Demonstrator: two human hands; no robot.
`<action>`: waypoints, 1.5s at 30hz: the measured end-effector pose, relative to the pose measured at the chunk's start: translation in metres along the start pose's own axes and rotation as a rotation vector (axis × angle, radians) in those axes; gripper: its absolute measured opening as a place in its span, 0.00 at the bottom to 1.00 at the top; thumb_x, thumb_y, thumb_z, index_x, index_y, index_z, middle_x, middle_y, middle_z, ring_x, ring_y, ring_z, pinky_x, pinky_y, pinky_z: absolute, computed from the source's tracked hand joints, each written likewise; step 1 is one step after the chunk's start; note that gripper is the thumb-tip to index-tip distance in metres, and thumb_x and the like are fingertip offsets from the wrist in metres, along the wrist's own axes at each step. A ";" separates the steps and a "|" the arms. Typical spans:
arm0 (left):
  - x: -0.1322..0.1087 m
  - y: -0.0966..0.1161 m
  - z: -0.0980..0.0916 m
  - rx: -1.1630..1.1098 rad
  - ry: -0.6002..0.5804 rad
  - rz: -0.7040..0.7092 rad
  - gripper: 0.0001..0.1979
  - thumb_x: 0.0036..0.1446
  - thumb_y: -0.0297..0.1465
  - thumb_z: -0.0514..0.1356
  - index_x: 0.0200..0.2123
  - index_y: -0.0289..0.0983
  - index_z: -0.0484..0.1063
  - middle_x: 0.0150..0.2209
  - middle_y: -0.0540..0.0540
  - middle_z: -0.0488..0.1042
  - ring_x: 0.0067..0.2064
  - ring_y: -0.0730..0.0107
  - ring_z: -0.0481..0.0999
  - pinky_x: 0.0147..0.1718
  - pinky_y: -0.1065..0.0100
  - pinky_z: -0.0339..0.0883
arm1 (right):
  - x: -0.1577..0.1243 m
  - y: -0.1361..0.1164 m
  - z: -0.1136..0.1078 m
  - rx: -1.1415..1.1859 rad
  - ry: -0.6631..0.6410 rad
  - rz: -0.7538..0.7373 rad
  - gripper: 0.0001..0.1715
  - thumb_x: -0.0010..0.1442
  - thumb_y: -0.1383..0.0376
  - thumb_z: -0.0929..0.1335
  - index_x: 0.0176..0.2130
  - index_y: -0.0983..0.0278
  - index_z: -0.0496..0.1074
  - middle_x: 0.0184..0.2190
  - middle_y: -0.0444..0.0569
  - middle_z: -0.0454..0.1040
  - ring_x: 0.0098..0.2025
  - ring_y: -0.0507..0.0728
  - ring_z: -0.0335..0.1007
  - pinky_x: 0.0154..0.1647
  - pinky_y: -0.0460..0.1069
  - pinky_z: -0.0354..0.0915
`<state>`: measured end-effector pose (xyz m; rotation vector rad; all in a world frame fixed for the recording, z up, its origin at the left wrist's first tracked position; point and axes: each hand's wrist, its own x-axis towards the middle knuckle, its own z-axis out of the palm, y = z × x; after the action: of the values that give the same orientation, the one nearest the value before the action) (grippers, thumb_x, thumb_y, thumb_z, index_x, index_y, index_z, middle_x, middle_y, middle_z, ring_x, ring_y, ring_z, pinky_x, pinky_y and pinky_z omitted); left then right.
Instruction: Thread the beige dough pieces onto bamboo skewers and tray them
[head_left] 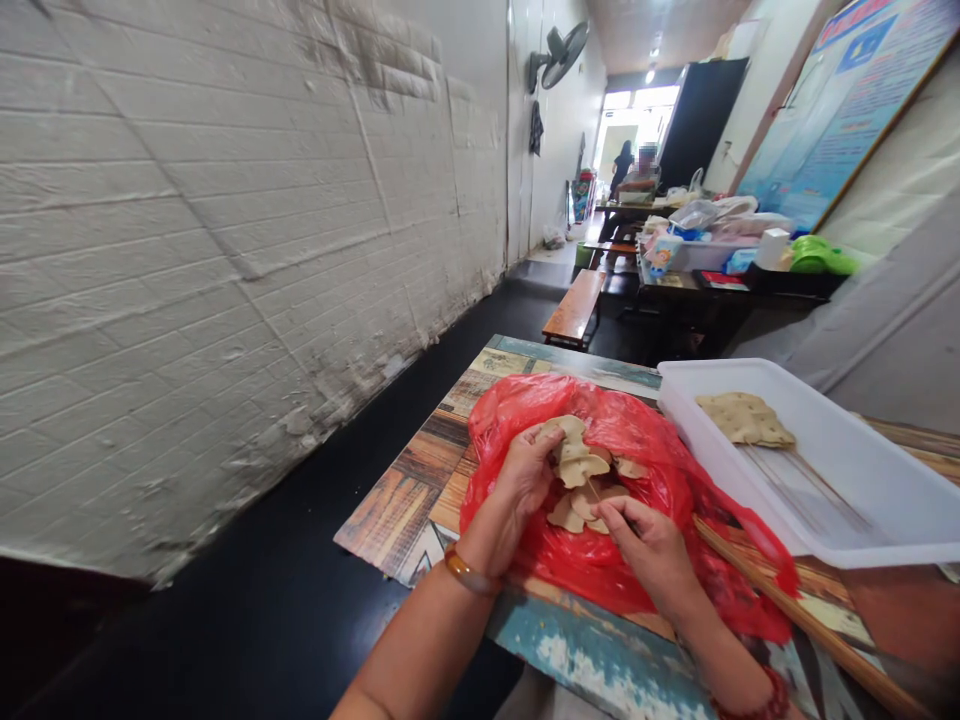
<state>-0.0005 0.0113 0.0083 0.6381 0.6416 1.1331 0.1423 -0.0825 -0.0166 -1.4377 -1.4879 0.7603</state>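
My left hand (531,462) pinches a thin, beige, wavy-edged food slice (574,452) over an open red plastic bag (510,410). With closed fingertips, my right hand (646,540) grips a thin wooden skewer (593,489), whose upper end meets the slice's lower edge. Whether the tip has pierced the slice is hard to make out. Beneath both hands, more loose beige slices (568,515) lie in the bag. To the right, a white plastic tray (892,490) holds skewered beige slices (744,418), their sticks pointing toward me.
A bundle of wooden skewers (810,630) lies right of the bag on the patterned table (409,500). Beyond stand an orange bench (576,305) and another table laden with bags and a green item (821,255). A white brick-patterned wall (225,250) runs along the left. People are far back.
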 end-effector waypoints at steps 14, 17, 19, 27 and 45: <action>-0.002 -0.006 0.002 0.033 0.036 0.022 0.16 0.38 0.35 0.70 0.29 0.31 0.74 0.26 0.46 0.74 0.26 0.72 0.70 0.29 0.70 0.62 | -0.004 0.010 0.005 -0.047 0.034 -0.034 0.21 0.62 0.53 0.62 0.30 0.63 0.74 0.28 0.50 0.77 0.33 0.58 0.73 0.34 0.48 0.65; -0.003 -0.006 0.003 0.040 0.020 0.042 0.15 0.39 0.35 0.69 0.29 0.31 0.74 0.27 0.46 0.74 0.27 0.72 0.70 0.29 0.70 0.62 | -0.003 0.010 0.006 -0.066 0.034 -0.031 0.21 0.62 0.53 0.62 0.30 0.63 0.74 0.28 0.49 0.77 0.32 0.58 0.73 0.33 0.48 0.65; -0.004 -0.006 0.003 0.043 0.003 0.043 0.14 0.40 0.35 0.69 0.30 0.32 0.74 0.27 0.46 0.74 0.27 0.72 0.70 0.28 0.70 0.62 | -0.003 0.010 0.006 -0.077 0.041 -0.036 0.21 0.62 0.53 0.61 0.30 0.63 0.74 0.26 0.49 0.76 0.31 0.57 0.72 0.32 0.48 0.65; -0.006 -0.006 0.005 0.036 -0.029 0.036 0.16 0.40 0.34 0.69 0.32 0.31 0.74 0.27 0.46 0.75 0.26 0.71 0.72 0.28 0.70 0.64 | -0.001 0.010 0.008 -0.064 0.054 -0.070 0.21 0.62 0.54 0.62 0.28 0.63 0.73 0.25 0.48 0.75 0.29 0.56 0.71 0.31 0.47 0.64; -0.005 -0.014 0.010 0.066 -0.036 -0.061 0.19 0.38 0.35 0.70 0.33 0.30 0.73 0.27 0.44 0.77 0.25 0.70 0.74 0.26 0.70 0.67 | 0.007 0.003 0.009 -0.001 0.097 -0.068 0.19 0.61 0.57 0.62 0.27 0.65 0.73 0.22 0.46 0.73 0.26 0.54 0.68 0.28 0.46 0.60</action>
<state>0.0134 0.0012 0.0053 0.6891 0.6658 1.0453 0.1358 -0.0742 -0.0214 -1.3981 -1.4555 0.6394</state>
